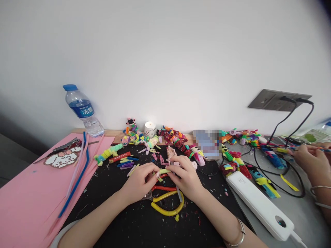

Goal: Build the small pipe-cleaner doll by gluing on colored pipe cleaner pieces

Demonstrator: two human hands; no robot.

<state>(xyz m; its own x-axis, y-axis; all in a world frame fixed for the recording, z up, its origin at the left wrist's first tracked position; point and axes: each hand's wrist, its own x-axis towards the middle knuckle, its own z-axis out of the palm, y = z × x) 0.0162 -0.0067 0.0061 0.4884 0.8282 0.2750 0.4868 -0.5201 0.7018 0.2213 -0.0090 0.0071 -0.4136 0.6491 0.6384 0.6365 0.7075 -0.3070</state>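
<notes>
Both hands are meeting over the desk (144, 224). The left hand (138, 182) and right hand (186, 177) are pinching a yellow-green pipe cleaner piece (163, 171), grips clamped on its ends.

Little yellow-green pipe cleaner piece (163, 171) in my fingers

It's short, fuzzy and bent, lying roughly level just above the black mat, with pink bits at its left end.

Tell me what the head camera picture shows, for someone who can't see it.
A left hand and right hand pinch a yellow-green pipe cleaner piece over a black mat, among colourful pipe cleaner figures. Yellow-handled scissors lie beneath.
</notes>
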